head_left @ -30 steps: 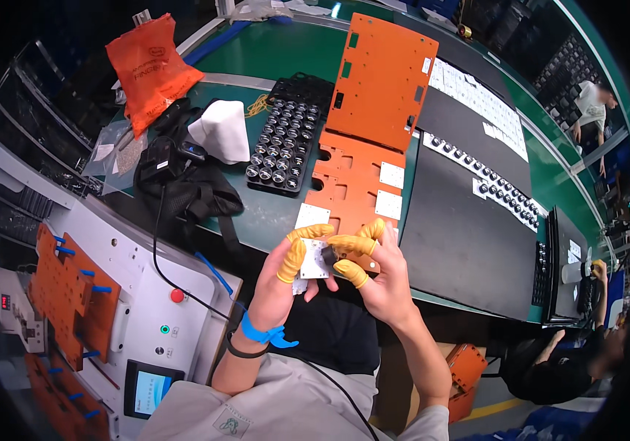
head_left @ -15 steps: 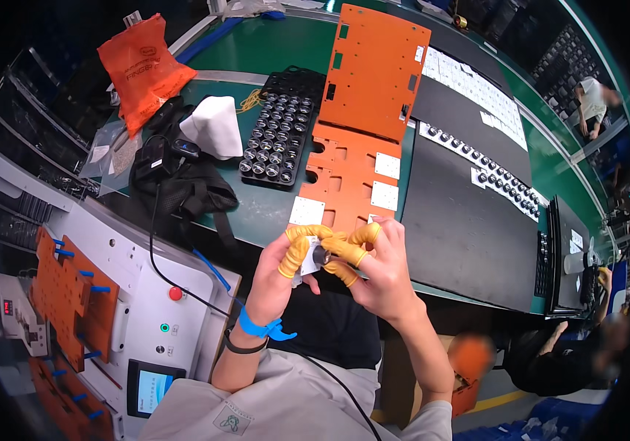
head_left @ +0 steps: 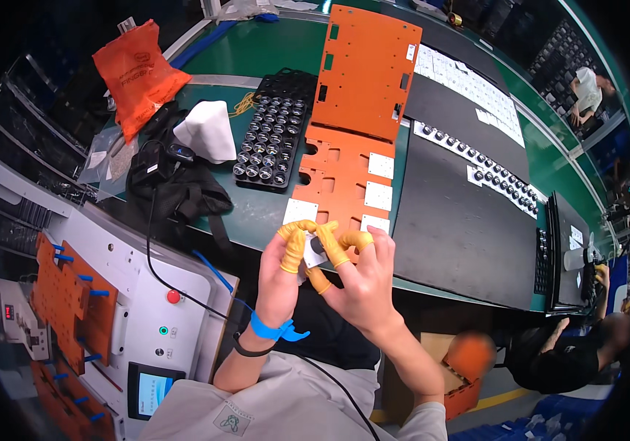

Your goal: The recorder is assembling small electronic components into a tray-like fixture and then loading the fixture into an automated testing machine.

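Observation:
Yellow finger cots cover several fingertips of both hands. My left hand (head_left: 278, 278) pinches a small white circuit board (head_left: 312, 259) above my lap, in front of the bench edge. On that board sits a black round lens-like part (head_left: 318, 246), which the fingers of my right hand (head_left: 365, 283) close around from the right; they partly hide it. Just beyond my hands lies an orange fixture (head_left: 338, 175) with cutouts and several white square boards (head_left: 379, 195) on it. Its orange lid (head_left: 366, 73) stands raised at the far end.
Left of the fixture lies a black tray (head_left: 265, 171) of round lenses. A white block-like object (head_left: 208, 131), black straps (head_left: 182, 198) and an orange bag (head_left: 138, 77) are farther left. Black mats (head_left: 469, 220) carry rows of lens boards. A machine (head_left: 182, 253) stands at my left; a co-worker (head_left: 564, 353) sits right.
My right hand has shifted slightly left and lower, its fingers now straighter over the black part. The whole view has shifted a little. Both hands keep hold of the piece.

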Action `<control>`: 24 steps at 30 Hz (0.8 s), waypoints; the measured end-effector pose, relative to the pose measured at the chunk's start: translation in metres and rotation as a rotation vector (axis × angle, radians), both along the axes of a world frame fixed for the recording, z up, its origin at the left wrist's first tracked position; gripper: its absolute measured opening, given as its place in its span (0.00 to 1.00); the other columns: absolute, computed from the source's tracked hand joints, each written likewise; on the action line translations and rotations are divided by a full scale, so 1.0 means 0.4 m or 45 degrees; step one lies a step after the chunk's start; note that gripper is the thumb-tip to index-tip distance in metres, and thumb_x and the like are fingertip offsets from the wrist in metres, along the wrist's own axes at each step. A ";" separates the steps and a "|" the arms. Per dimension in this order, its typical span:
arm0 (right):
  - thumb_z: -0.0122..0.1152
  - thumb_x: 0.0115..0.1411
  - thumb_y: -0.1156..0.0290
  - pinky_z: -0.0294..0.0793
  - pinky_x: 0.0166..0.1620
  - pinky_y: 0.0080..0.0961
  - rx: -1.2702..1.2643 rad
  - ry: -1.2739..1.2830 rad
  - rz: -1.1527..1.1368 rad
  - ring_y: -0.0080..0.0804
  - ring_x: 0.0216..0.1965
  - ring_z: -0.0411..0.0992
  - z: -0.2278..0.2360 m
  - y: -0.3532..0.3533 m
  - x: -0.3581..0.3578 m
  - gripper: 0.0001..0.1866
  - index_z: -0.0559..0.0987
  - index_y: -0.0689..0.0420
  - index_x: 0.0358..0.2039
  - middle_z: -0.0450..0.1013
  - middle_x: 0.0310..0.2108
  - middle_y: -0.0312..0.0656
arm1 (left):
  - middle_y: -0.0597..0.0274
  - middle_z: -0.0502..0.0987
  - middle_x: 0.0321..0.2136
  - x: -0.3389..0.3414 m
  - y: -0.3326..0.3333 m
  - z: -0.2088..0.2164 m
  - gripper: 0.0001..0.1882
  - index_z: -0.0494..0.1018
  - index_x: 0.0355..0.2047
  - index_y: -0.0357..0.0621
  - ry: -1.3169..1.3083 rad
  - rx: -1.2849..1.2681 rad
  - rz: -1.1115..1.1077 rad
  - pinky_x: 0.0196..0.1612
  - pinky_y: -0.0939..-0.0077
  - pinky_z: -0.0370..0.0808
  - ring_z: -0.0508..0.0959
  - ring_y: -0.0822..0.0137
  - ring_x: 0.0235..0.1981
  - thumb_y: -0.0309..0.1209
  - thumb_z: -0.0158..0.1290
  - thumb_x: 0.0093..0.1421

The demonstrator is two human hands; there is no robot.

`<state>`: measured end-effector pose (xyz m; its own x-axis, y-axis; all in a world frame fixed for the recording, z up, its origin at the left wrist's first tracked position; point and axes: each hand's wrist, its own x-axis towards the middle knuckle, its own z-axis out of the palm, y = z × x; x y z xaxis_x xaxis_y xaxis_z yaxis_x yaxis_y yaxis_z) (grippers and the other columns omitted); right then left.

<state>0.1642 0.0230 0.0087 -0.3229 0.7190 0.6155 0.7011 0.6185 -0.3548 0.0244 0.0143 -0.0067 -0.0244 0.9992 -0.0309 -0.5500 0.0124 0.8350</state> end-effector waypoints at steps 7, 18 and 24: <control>0.76 0.39 0.63 0.61 0.46 0.38 0.336 0.117 -0.239 0.38 0.36 0.65 -0.003 0.019 0.008 0.26 0.85 0.56 0.43 0.69 0.33 0.37 | 0.58 0.79 0.49 0.016 -0.003 0.016 0.25 0.67 0.57 0.37 0.148 0.073 0.039 0.35 0.83 0.81 0.81 0.72 0.44 0.44 0.54 0.70; 0.74 0.47 0.65 0.57 0.42 0.36 0.052 0.375 -0.024 0.38 0.37 0.61 -0.019 0.027 -0.024 0.27 0.84 0.57 0.50 0.67 0.35 0.39 | 0.69 0.77 0.29 -0.029 0.017 0.037 0.16 0.78 0.37 0.36 0.192 0.010 0.093 0.26 0.82 0.68 0.71 0.82 0.26 0.40 0.59 0.67; 0.76 0.47 0.62 0.60 0.47 0.37 0.012 0.322 -0.146 0.41 0.41 0.63 -0.028 0.023 0.004 0.35 0.78 0.60 0.57 0.67 0.39 0.43 | 0.55 0.76 0.26 -0.135 0.176 0.116 0.12 0.81 0.32 0.35 1.539 0.240 0.578 0.28 0.69 0.69 0.75 0.60 0.23 0.34 0.65 0.58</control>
